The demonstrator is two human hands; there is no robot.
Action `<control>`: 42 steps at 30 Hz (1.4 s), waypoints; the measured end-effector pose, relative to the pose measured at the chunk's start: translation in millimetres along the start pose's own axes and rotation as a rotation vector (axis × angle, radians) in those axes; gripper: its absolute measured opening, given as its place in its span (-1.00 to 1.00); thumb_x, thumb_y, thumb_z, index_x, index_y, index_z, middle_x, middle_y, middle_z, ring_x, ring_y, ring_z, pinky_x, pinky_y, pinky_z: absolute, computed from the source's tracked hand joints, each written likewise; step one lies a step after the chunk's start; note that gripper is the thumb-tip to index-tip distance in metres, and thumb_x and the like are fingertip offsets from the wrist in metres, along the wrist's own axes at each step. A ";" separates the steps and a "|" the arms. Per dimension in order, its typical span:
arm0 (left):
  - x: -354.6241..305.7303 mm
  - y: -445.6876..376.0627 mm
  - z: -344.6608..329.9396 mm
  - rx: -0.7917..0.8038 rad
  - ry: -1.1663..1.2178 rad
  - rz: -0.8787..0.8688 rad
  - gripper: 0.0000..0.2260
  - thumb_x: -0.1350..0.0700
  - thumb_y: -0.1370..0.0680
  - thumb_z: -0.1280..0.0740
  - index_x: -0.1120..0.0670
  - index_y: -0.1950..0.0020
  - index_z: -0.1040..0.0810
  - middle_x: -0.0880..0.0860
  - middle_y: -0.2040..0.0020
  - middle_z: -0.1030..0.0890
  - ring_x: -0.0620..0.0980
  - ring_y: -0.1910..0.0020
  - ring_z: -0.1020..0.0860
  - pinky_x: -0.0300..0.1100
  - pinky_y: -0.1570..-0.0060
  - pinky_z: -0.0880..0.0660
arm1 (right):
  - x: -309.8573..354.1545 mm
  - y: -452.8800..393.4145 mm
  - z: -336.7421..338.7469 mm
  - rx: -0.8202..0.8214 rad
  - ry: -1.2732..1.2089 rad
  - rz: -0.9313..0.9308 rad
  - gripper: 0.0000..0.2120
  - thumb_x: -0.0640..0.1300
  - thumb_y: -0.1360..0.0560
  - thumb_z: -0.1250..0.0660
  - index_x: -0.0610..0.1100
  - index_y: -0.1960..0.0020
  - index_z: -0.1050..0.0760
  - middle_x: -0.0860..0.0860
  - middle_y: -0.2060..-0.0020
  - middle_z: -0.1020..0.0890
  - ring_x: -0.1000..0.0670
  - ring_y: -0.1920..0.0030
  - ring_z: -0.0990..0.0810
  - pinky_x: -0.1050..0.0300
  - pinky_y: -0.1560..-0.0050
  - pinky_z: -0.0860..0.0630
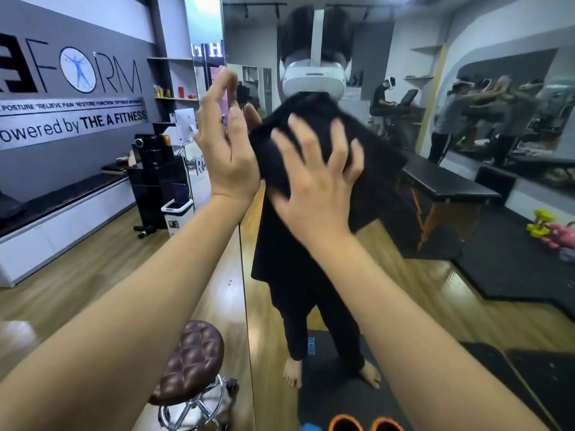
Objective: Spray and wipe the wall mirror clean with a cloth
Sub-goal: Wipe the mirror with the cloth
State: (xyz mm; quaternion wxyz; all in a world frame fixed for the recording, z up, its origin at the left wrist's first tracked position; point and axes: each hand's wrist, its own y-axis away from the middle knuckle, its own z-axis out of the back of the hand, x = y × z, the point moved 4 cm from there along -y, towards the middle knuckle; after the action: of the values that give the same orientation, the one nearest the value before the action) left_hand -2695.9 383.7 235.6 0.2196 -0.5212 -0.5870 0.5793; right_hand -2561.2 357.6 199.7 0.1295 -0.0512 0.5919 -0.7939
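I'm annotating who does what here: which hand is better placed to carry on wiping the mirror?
The right hand: its spread fingers press the black cloth flat on the mirror. The left hand is busy holding the pink spray bottle near the mirror's edge.

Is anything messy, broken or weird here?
Nothing looks broken or spilled. The right hand presses the black cloth flat on the mirror, and the left hand holds a pink bottle beside it. The cloth is blurred.
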 end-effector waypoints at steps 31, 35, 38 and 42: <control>-27.1 50.5 -20.0 0.506 -0.460 -0.695 -0.70 0.09 -0.60 -0.27 0.10 -0.24 -0.68 0.11 -0.42 -0.55 0.15 -0.52 -0.40 0.27 -0.33 -0.31 | -42.3 90.2 -14.6 -0.042 0.022 0.109 -0.39 0.20 -0.49 -0.32 0.04 -0.49 -0.38 0.04 -0.48 -0.38 -0.25 -0.43 -0.32 -0.28 -0.34 -0.32; -33.3 74.9 -31.1 0.622 -0.443 -0.744 -0.68 0.07 -0.61 -0.24 0.07 -0.25 -0.69 0.07 -0.41 -0.58 0.10 -0.51 -0.42 0.19 -0.38 -0.28 | -85.7 100.9 -2.6 -0.092 -0.041 -0.246 -0.40 0.12 -0.47 -0.38 -0.01 -0.47 -0.42 0.00 -0.48 -0.38 -0.24 -0.46 -0.27 -0.29 -0.34 -0.30; -31.3 84.8 -41.7 0.672 -0.455 -0.761 -0.68 0.07 -0.61 -0.25 0.07 -0.28 -0.68 0.07 -0.40 -0.59 0.11 -0.50 -0.44 0.15 -0.40 -0.24 | -81.2 123.5 -5.9 -0.071 -0.031 -0.335 -0.35 0.07 -0.43 -0.38 -0.04 -0.49 -0.38 -0.04 -0.50 -0.34 -0.30 -0.47 -0.24 -0.34 -0.34 -0.29; -46.1 99.6 -74.8 0.740 -0.409 -0.828 -0.69 0.08 -0.61 -0.28 0.07 -0.31 -0.65 0.07 -0.39 -0.59 0.11 -0.47 -0.47 0.14 -0.38 -0.31 | -68.5 174.4 -22.8 0.025 0.063 0.035 -0.43 0.12 -0.47 -0.35 0.03 -0.45 -0.39 0.01 -0.47 -0.35 -0.29 -0.45 -0.29 -0.32 -0.37 -0.31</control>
State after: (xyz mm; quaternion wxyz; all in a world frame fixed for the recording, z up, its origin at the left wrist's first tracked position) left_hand -2579.3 356.2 178.4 0.4768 -0.0153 -0.5310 0.7004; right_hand -2475.5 350.6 31.8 0.1253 -0.0139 0.5865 -0.8001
